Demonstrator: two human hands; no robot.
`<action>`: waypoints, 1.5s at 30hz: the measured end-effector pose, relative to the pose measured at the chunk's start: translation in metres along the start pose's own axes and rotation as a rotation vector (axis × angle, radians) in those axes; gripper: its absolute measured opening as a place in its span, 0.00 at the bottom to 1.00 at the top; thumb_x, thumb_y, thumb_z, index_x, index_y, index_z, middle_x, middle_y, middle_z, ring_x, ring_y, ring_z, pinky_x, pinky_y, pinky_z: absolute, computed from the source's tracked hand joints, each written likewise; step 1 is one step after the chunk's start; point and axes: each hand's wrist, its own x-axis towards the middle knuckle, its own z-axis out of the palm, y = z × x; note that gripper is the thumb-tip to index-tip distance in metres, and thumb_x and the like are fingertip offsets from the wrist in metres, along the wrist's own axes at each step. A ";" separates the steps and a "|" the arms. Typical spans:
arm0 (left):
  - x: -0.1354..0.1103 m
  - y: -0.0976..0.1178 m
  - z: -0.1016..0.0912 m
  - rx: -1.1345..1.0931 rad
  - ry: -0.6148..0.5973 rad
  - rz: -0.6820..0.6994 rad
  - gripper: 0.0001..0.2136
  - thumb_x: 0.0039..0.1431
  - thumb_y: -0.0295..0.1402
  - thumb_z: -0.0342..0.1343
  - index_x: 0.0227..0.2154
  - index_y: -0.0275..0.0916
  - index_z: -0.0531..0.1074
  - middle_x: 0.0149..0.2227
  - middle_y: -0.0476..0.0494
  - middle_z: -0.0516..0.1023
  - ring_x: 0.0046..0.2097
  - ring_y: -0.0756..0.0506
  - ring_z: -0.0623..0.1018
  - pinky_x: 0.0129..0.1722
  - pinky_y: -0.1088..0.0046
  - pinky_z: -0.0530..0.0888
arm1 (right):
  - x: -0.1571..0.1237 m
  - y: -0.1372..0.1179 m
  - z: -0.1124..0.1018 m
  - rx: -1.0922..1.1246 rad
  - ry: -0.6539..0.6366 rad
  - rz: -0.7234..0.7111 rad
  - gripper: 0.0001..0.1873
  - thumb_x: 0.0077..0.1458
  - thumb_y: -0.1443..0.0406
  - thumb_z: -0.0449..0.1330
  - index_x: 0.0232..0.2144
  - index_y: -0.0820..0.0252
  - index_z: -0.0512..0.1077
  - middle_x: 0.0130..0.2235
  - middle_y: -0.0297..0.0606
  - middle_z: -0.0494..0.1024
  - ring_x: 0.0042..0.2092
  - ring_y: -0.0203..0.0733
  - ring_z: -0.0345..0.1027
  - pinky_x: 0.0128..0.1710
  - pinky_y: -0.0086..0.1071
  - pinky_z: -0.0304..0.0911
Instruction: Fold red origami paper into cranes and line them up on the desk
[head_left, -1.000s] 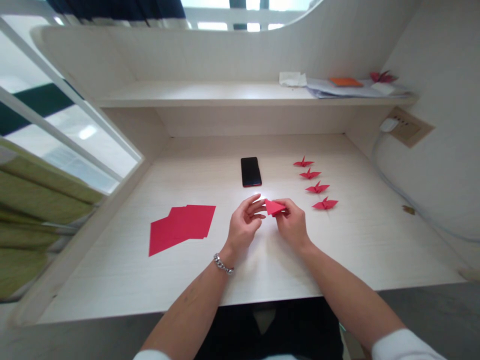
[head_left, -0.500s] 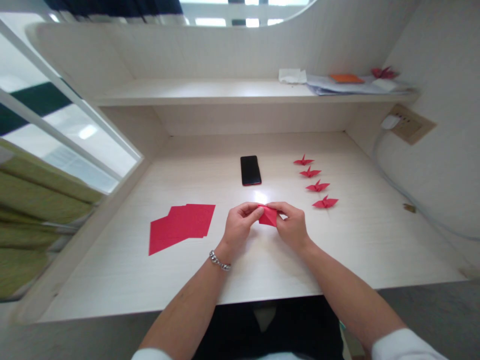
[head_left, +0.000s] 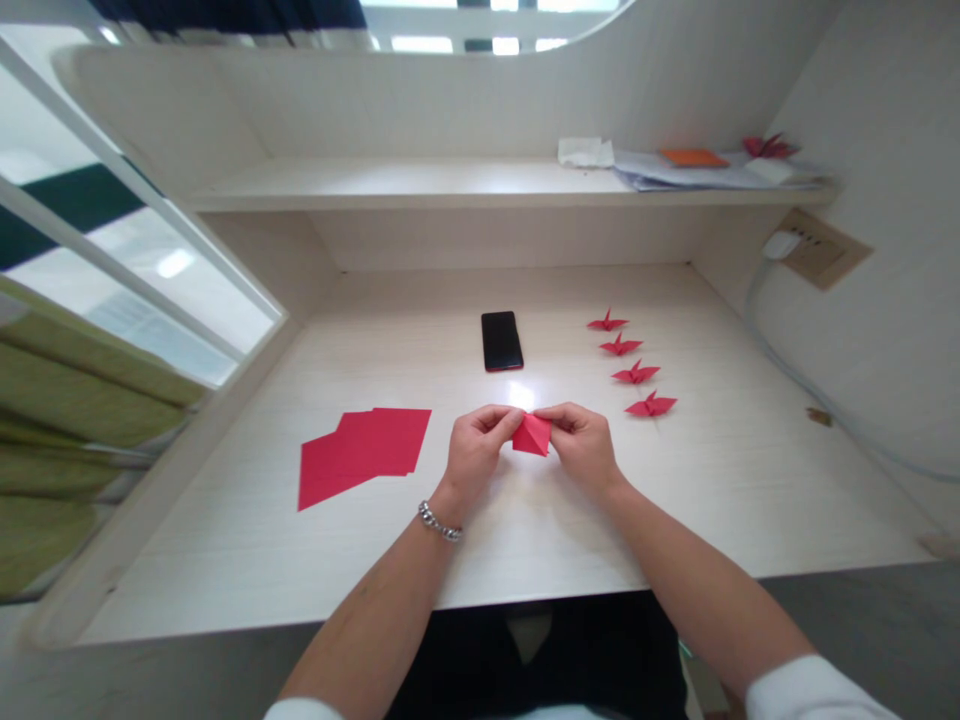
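Between my two hands is a small folded red origami paper [head_left: 532, 437], with creases running down from its top. My left hand [head_left: 477, 440] pinches its left side between thumb and fingers; a chain bracelet circles that wrist. On the opposite side, my right hand [head_left: 583, 442] grips the upper right edge the same way. Left of my hands lie overlapping red paper sheets [head_left: 367, 445] on the desk. To the right, several folded red paper cranes [head_left: 651, 404] stand in a slanting row.
A black phone [head_left: 501, 341] lies on the desk [head_left: 420, 340] beyond my hands. Along the back, a shelf [head_left: 390, 180] bears papers, an orange sheet [head_left: 694, 158] and a red folded paper piece [head_left: 770, 147]. At right, a cable [head_left: 787, 370] hangs from a wall socket [head_left: 827, 250].
The folded paper has shifted slightly left and turned, so its creased face shows more fully. My right fingers have moved to its upper right edge. Everything else stays put.
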 end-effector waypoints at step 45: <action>0.000 0.000 0.002 -0.019 -0.078 -0.013 0.13 0.47 0.36 0.67 0.34 0.35 0.77 0.34 0.42 0.81 0.35 0.46 0.80 0.40 0.66 0.77 | 0.006 0.009 -0.003 0.097 -0.041 0.061 0.15 0.47 0.62 0.66 0.40 0.59 0.74 0.38 0.41 0.80 0.40 0.45 0.76 0.43 0.39 0.72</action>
